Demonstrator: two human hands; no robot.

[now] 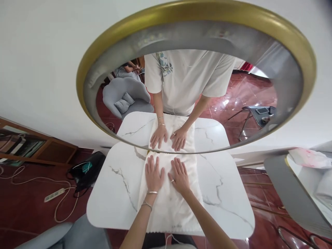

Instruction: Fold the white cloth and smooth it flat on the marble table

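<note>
White cloth (176, 207), spread on the marbled surface (111, 197), which extends to either side of it. Left hand (154, 174) and right hand (181, 177), each grip released, lie palm down on the cloth; at its far end, a gold-rimmed mirror (193, 77).

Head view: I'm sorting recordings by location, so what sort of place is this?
Probably a room in a home, though a small salon is possible. A gold-framed mirror is on the wall by a marble-patterned table, and a wooden cabinet holds what look like books or papers.
</note>
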